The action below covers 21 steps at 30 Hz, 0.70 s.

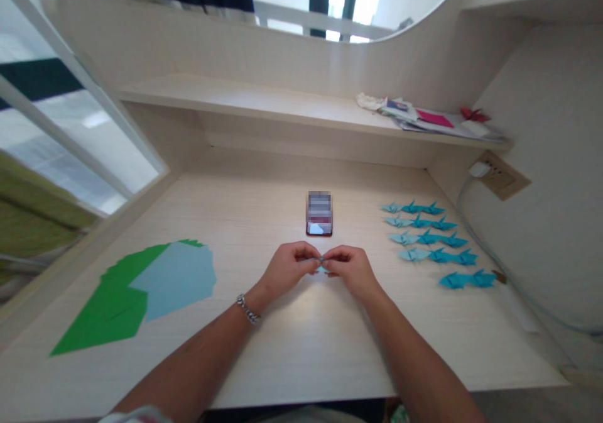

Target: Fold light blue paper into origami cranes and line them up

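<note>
Close together over the middle of the desk, my left hand (294,264) and my right hand (349,269) pinch one small piece of light-blue folded paper (322,269) between their fingertips. Most of that paper is hidden by the fingers, so its shape cannot be made out. Just beyond the hands lies a phone (320,214) with its screen lit. To the right, folded paper cranes (426,239) in lighter and darker blue stand in several short rows. Light-blue paper sheets (183,278) are fanned out on the left, partly covering green paper sheets (108,313).
A shelf (264,101) runs along the back, with papers (424,120) piled at its right end. A white cable (475,241) hangs from a charger in the wall socket (506,178) and runs down the right side. The desk's front edge is near my forearms.
</note>
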{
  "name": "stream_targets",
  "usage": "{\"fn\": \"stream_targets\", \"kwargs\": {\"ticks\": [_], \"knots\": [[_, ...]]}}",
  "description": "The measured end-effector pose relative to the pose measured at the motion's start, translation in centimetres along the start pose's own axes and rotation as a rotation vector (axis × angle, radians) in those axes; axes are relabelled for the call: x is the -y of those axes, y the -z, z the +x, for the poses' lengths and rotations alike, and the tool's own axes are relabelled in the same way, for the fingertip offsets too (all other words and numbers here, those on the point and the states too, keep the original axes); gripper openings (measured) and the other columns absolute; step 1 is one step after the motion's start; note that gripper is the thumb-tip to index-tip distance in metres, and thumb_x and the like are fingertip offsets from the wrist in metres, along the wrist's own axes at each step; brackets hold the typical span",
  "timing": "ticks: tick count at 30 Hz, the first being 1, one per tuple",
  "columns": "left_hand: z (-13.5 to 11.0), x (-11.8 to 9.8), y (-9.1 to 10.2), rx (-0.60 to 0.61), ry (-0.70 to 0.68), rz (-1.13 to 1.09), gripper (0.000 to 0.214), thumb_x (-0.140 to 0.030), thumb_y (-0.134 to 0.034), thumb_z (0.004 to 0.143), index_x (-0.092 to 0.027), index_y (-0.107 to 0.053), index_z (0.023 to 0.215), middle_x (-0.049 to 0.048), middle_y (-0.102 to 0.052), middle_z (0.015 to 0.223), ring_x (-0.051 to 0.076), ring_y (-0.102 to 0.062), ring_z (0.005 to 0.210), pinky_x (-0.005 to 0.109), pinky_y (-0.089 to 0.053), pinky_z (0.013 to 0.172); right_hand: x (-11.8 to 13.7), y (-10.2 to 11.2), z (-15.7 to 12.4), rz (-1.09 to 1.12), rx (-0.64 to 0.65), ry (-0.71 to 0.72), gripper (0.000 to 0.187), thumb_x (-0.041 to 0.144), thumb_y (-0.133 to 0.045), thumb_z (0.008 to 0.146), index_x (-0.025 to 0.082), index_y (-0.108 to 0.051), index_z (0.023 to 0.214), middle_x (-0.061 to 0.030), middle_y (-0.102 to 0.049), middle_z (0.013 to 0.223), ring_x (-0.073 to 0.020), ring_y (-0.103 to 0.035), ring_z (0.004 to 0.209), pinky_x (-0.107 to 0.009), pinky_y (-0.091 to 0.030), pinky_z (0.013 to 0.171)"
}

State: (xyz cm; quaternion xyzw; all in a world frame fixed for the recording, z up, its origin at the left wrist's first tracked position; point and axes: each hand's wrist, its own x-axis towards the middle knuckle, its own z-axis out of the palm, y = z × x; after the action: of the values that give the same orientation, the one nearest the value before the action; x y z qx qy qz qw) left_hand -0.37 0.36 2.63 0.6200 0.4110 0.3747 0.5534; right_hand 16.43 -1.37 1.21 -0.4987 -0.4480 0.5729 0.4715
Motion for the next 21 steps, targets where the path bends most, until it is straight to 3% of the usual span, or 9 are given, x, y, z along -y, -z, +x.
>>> {"fn": "stream_targets", "kwargs": {"ticks": [8,14,21], "knots": [[0.13,-0.48,-0.29,-0.033,0.046,-0.114,0.006,-0.012,-0.063,0.068,-0.012,-0.066,0.073,0.0006,-0.064,0.061,0.011,-0.058,0.055,0.023,-0.049,0.057,0.70,-0.10,-0.55,0.111,0.023,-0.031,0.017,0.022,-0.076,0.057,0.017,-0.072,0.073,-0.0017,-0.068,0.066,-0.0132,-0.061,0.057,-0.029,-0.053,0.059],[0.02,-0.17,-0.06,-0.020,-0.042,0.011,0.009,-0.012,-0.060,0.070,-0.014,-0.067,0.075,0.0004,-0.064,0.063,0.011,-0.058,0.060,0.023,-0.047,0.061,0.85,0.06,-0.57,0.153,0.061,-0.040,0.018,0.026,-0.075,0.060,0.017,-0.072,0.075,-0.0023,-0.068,0.070,-0.0142,-0.062,0.062,-0.029,-0.053,0.061],[-0.06,0.13,-0.01,-0.008,-0.072,0.126,0.009,-0.015,-0.062,0.071,-0.015,-0.068,0.077,0.0026,-0.068,0.073,0.013,-0.060,0.068,0.025,-0.048,0.068,0.16,0.13,0.01,0.094,-0.006,-0.068,0.021,0.029,-0.077,0.056,0.017,-0.070,0.073,-0.0011,-0.067,0.066,-0.0133,-0.060,0.058,-0.027,-0.051,0.056]]}}
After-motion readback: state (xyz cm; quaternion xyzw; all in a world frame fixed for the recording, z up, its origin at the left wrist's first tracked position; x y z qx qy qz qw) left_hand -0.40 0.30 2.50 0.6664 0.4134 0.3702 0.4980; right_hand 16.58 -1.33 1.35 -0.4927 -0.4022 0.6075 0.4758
